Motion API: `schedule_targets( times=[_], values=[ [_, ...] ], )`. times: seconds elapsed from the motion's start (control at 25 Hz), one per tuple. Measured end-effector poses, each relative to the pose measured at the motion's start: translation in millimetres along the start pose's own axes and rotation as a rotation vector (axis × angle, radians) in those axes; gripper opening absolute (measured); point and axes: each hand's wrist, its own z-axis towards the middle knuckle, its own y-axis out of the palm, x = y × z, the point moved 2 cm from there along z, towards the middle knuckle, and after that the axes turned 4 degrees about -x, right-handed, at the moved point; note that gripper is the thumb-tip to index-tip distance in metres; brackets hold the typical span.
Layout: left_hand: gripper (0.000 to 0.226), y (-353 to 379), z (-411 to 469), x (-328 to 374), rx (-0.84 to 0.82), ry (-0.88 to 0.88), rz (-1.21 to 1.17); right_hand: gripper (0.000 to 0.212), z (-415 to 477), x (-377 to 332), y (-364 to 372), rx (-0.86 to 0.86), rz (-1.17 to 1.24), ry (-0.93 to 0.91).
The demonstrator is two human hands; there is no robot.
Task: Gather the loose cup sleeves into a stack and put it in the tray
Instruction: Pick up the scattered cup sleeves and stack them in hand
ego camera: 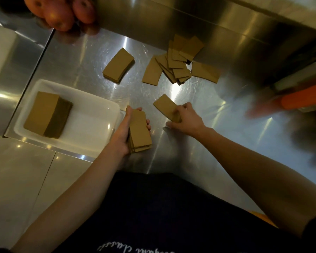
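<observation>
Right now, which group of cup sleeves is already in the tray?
The tall stack in the white tray; the other sleeves lie on the steel counter or are in the person's hands.

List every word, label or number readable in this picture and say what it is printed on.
White cursive lettering on the dark shirt, at the bottom edge: upside down and cut off, too blurred to read.
Sleeves, tray, counter: no text visible.
</observation>
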Motion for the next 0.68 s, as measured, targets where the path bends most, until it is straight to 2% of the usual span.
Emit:
schedule_targets(
  times=[0.12,0.2,0.44,0.52,0.68],
  values=[
    [0.059,-1.2,-4.5,-4.4,-0.015,-0.001,0.010,0.048,6.5,-1.2,-5.2,0.126,0.076,-0.028],
    [0.059,-1.1,-6.3,-3.0,-0.020,-0.010,0.020,0.049,21.5,-9.5,-15.9,0.190,0.053,-0.037],
    [0.054,-0.4,-11.6,-2.4,-0.021,-0.054,0.070,0.060,37.6,-30.3,1.1,0.076,-0.103,0.082],
    [0.053,-2.6,-12.7,-1.5,-0.018,-0.057,0.076,0.059,30.5,-25.9,10.4,0.035,-0.016,0.167],
    [0.052,0.5,-11.2,7.4,-0.017,-0.035,0.073,0.024,10.8,-13.7,8.7,0.095,0.306,0.149]
  ],
)
